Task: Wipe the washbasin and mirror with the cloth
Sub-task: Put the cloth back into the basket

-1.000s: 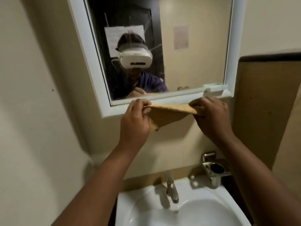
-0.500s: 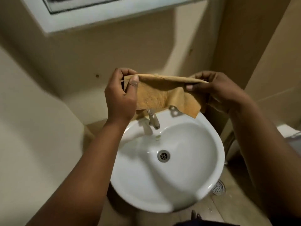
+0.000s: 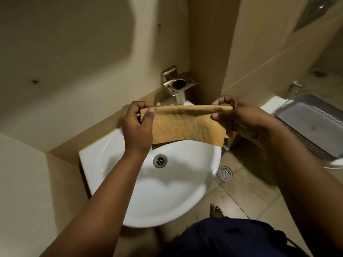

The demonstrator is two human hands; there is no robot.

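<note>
Beige wall [image 3: 65, 52] is filling the top-left half of the view, w/ a tiled ledge running diagonally below it. White washbasin [image 3: 167, 197] is sitting at centre-bottom, round bowl, its rim butting against the ledge at approx 10 o'clock. Tiled floor [image 3: 246, 197] is showing at 4 o'clock of the basin.

At 3 o'clock of the frame a grey perforated plastic basket [image 3: 311, 125] is lying tilted, partly cut off by the edge. Both bare forearms are reaching in from the bottom, left arm crossing over the basin.

Orange-tan cloth [image 3: 187, 125] is hanging above the back of the basin, stretched flat betw. both hands, top edge roughly level, lower edge drooping over the bowl, not touching it as far as can be told. Left hand [image 3: 138, 125] is pinching the cloth's left top corner, thumb in front, fingers curled behind. Right hand [image 3: 239, 115] is pinching the right top corner the same way, thumb on the front face.

Metal wall-mounted holder [image 3: 178, 84] w/ a round opening is sticking out at 12 o'clock of the cloth. Basin drain [image 3: 160, 161] is sitting in the bowl just below the cloth. Round floor drain [image 3: 225, 173] is lying just beside the basin rim at 3 o'clock. Toes of a bare foot [image 3: 215, 212] are peeking out near the bottom.
</note>
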